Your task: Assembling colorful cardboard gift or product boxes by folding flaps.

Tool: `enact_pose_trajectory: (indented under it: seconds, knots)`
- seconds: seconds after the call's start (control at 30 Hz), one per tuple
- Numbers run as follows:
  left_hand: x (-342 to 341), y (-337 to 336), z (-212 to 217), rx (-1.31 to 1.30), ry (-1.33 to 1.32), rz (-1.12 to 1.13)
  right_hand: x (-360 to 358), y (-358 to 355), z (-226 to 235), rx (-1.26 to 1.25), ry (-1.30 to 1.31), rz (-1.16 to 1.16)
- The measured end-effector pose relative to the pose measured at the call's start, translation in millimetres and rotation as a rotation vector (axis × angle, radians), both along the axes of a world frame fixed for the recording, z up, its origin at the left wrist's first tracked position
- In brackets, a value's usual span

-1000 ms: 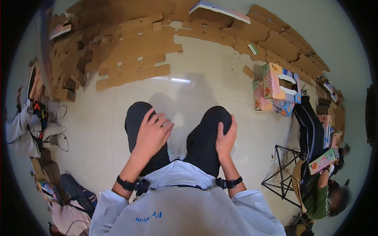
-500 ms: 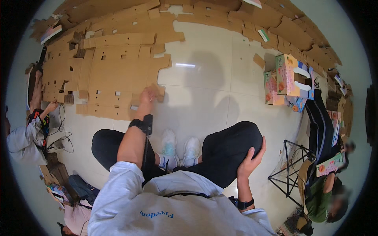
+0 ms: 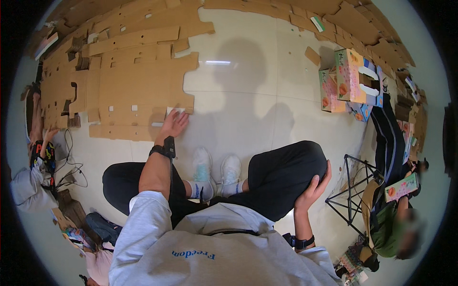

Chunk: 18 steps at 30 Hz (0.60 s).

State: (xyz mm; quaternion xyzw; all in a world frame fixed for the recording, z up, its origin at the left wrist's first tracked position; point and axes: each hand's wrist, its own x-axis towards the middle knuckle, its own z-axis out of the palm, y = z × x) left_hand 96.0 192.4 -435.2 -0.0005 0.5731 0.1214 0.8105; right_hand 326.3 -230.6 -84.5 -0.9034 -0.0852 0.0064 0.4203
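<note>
Several left fingers (image 3: 180, 119), slightly apart, on cardboard (image 3: 125, 90)

A single blue word in Latin letters (image 3: 193, 255) stands upside down on the chest of the person's light grey shirt (image 3: 257, 257). Dark characters mark the side of the handled carton (image 3: 342, 78) at right — and the pink-and-green box (image 3: 400, 188) bears smaller characters, too small to read.
</note>
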Motion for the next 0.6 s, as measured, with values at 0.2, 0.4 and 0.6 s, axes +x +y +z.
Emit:
enact_pose_trajectory:
  seconds: [0.2,0.4,0.6]
  knots:
    - [42,-5,-8,0.032,0.032,-0.214,0,-11,-1,0.018,-0.024,-0.015]
    - [40,0,-10,-0.09,-0.007,-0.071,0,-16,0,0.035,-0.01,-0.029]
    - [58,10,44,0.226,0.014,-0.191,-1,-12,5,0.021,-0.033,0.004]
